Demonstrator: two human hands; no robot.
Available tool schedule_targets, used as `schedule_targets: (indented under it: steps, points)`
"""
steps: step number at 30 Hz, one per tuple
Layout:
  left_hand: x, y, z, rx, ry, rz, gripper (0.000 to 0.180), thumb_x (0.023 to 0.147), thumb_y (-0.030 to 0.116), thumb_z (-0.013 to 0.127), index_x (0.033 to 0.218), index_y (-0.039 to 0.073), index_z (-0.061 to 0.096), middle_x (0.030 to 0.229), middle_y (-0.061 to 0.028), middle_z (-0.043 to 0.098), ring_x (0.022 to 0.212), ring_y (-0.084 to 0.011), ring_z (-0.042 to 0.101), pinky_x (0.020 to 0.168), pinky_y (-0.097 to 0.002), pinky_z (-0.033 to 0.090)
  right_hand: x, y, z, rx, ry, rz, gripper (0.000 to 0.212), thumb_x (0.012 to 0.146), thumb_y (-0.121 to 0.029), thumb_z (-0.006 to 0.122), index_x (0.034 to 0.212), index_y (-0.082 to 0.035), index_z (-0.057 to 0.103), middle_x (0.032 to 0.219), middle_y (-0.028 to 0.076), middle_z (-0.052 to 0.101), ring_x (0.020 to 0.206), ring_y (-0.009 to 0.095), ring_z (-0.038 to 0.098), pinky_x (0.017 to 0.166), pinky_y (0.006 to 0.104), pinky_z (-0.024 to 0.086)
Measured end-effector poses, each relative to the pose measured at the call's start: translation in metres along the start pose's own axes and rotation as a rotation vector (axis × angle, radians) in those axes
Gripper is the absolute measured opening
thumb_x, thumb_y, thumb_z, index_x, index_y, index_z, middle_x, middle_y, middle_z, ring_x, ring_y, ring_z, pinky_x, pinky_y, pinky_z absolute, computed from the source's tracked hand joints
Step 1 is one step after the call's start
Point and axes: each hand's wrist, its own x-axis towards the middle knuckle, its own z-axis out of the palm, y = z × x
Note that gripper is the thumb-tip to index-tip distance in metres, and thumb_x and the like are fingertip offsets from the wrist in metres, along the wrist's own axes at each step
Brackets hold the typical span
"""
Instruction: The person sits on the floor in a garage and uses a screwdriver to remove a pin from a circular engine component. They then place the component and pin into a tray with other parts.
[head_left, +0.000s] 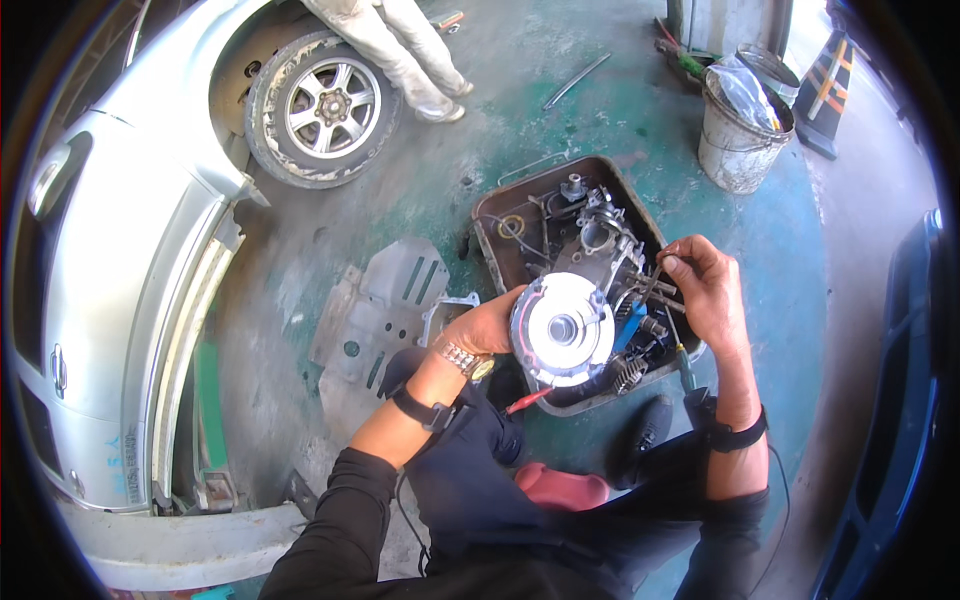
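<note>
My left hand (490, 325) grips a round, silver metal part (563, 330) by its left edge, with its face and central bore turned up toward me. The part is over the near left side of a brown metal tray (484, 235) of loose mechanical parts. Above the tray's right rim is my right hand (705, 285), its thumb and fingertips pinched together; whatever they may hold is too small to make out. Below that hand, a green-handled screwdriver (686, 368) leans on the rim. A red-handled tool (528, 401) lies at the tray's near left edge.
Left of the tray, a flat metal plate (375, 335) with slots lies on the floor. A silver car (130, 270) fills the left side, its wheel (330, 110) beside a standing person's legs (405, 50). A bucket (735, 150) and a striped cone (826, 95) stand far right.
</note>
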Motion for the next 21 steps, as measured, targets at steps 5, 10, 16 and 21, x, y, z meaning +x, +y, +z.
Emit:
schedule_targets:
  steps: [5, 10, 16, 21]
  points:
    - [0.013, 0.008, 0.02, -0.021, -0.047, -0.148, 0.054, 0.095, 0.007, 0.075, 0.145, 0.0, 0.056, 0.139, -0.01, 0.065, 0.126, -0.0158, 0.06, 0.11, -0.033, 0.048, 0.004, -0.007, 0.006, 0.263, 0.02, 0.042, 0.009, 0.095, -0.002, 0.068, 0.102, 0.003, 0.068, 0.085, 0.004, 0.072, 0.079, 0.009, 0.062, 0.072, 0.0277, 0.052]
    - [0.016, -0.018, 0.033, -0.24, -0.021, -0.23, 0.063, 0.095, 0.002, 0.073, 0.152, 0.001, 0.047, 0.144, -0.008, 0.061, 0.129, -0.0164, 0.059, 0.113, -0.0334, 0.046, 0.005, 0.0, 0.015, 0.251, -0.073, 0.088, 0.009, 0.102, -0.008, 0.065, 0.097, 0.0, 0.064, 0.09, 0.004, 0.07, 0.078, 0.009, 0.06, 0.073, 0.0262, 0.052]
    - [0.006, -0.036, 0.036, -0.221, -0.054, -0.2, 0.058, 0.096, -0.003, 0.07, 0.15, 0.001, 0.048, 0.143, -0.0072, 0.061, 0.128, -0.0153, 0.058, 0.112, -0.0339, 0.047, 0.004, 0.007, 0.027, 0.365, -0.064, 0.167, 0.011, 0.103, -0.009, 0.065, 0.097, 0.0, 0.064, 0.088, 0.004, 0.07, 0.076, 0.01, 0.06, 0.071, 0.0264, 0.052]
    - [0.008, -0.039, 0.038, -0.514, -0.078, -0.12, 0.052, 0.099, -0.004, 0.064, 0.149, 0.001, 0.049, 0.142, -0.0077, 0.061, 0.127, -0.0165, 0.059, 0.112, -0.0344, 0.047, 0.007, 0.013, 0.03, 0.378, -0.067, 0.197, 0.013, 0.103, -0.012, 0.064, 0.097, 0.0, 0.064, 0.088, 0.004, 0.069, 0.074, 0.01, 0.06, 0.07, 0.0263, 0.051]
